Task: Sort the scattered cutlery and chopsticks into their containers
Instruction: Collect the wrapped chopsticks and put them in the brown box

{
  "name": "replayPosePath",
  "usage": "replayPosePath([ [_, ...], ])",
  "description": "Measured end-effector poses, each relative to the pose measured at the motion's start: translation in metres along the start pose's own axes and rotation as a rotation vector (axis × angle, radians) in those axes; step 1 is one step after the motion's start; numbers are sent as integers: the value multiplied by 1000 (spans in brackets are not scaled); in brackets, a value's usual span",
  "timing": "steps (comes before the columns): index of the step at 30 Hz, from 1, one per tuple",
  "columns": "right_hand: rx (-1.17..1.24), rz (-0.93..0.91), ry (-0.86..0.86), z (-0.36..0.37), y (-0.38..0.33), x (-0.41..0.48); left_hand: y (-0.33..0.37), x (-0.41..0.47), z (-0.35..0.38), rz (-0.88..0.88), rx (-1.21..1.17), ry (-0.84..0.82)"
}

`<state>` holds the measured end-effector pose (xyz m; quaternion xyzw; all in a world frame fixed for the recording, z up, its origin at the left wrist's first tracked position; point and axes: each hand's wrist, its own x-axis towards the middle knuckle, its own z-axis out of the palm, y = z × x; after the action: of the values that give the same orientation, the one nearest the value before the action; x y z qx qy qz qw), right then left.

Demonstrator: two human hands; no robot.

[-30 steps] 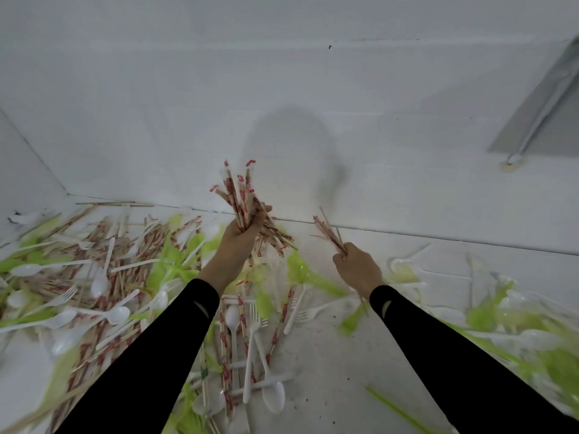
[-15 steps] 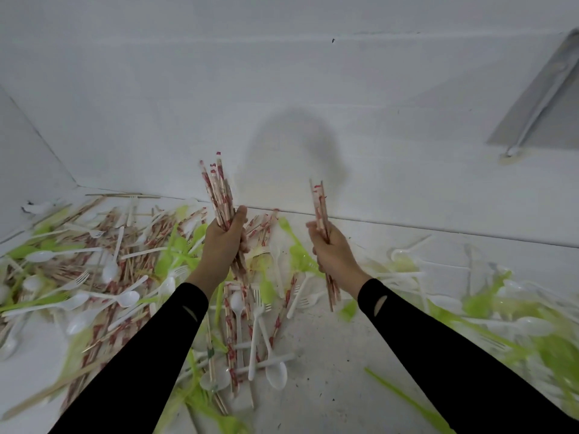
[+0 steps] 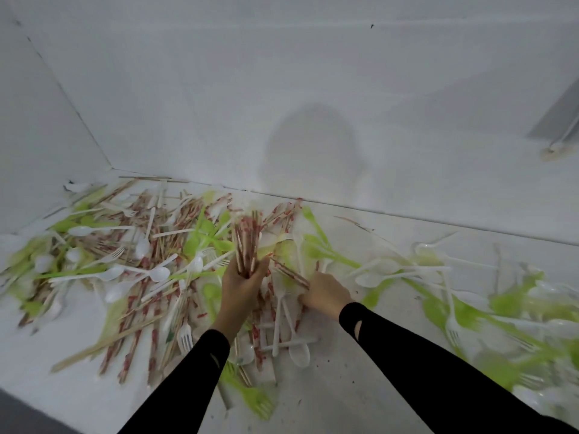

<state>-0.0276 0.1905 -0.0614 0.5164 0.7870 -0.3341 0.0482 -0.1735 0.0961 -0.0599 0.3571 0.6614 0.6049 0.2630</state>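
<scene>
My left hand (image 3: 239, 288) grips a thick bundle of red-and-white wrapped chopsticks (image 3: 247, 242) that stands upright above the pile. My right hand (image 3: 324, 296) is down on the white surface, fingers curled round a few wrapped chopsticks (image 3: 289, 272) that slant up to the left. Around both hands lies a scatter of wrapped chopsticks (image 3: 150, 311), white plastic spoons (image 3: 156, 274), white forks (image 3: 185, 338) and green plastic cutlery (image 3: 322, 249). No container is in view.
White walls (image 3: 282, 89) close the back and left sides of the white surface (image 3: 329, 389). More white and green cutlery (image 3: 501, 311) lies blurred at the right. A bare wooden stick (image 3: 106, 344) lies at the lower left.
Both hands have dropped from a raised position to the pile. The right hand's few chopsticks now slant low over the surface instead of standing upright. The view has tilted down.
</scene>
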Motion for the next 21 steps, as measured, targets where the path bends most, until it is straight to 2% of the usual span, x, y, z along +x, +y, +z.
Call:
replayPosePath([
  [2,140,35,-20,-6,4,-1,1,0,-3,-5,0,10],
  [4,284,51,28,-13,10,-2,10,3,-7,5,-31,54],
  [7,397,42,268,-25,17,-3,26,12,-18,7,-82,82],
  [9,562,-4,442,-33,17,-4,33,19,-25,-35,-117,75],
  [12,718,-77,572,-41,7,-7,32,24,-32,-157,-118,56],
  [14,648,-113,512,-40,-3,-9,26,21,-37,-223,-26,33],
  [18,491,-180,101,-13,-28,-15,7,5,-42,-306,233,-76],
  [21,356,-154,22,19,-42,-18,-6,-8,-39,-293,440,-131],
])
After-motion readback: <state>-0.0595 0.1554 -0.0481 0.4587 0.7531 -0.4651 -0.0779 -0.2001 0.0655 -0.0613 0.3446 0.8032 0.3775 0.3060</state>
